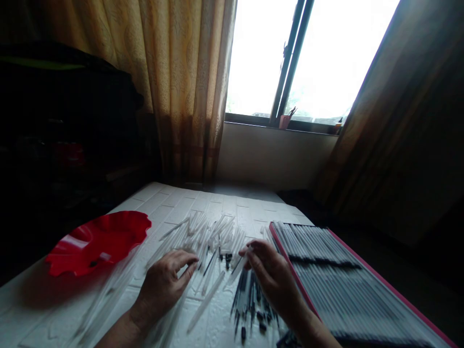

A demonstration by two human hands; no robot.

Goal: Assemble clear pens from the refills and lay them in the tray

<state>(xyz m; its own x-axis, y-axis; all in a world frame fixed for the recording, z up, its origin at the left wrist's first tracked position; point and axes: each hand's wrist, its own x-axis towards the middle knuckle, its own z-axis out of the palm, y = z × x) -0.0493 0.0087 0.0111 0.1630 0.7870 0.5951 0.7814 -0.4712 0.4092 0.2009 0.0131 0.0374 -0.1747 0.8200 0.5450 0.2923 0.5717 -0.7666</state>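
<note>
My right hand [267, 267] pinches a clear plastic pen barrel [237, 271], which slants down to the left from the fingertips. My left hand [167, 276] is closed, thumb and forefinger tips together; whether anything small is between them I cannot make out. Another clear barrel [206, 303] lies slanted on the table between the hands. Beyond them spreads a loose heap of clear pen barrels [197, 234]. Small black pen caps [227, 258] lie near its front. Dark ink refills [247, 295] and more black caps are strewn below my right hand.
A red wavy-rimmed bowl [105, 237] stands on the left of the white brick-patterned table [174, 193]. At right, a red-edged tray [290, 270] holds rows of pens [348, 285]. Blurred clear barrels [108, 295] lie beside my left forearm. A window and curtains [192, 87] are behind.
</note>
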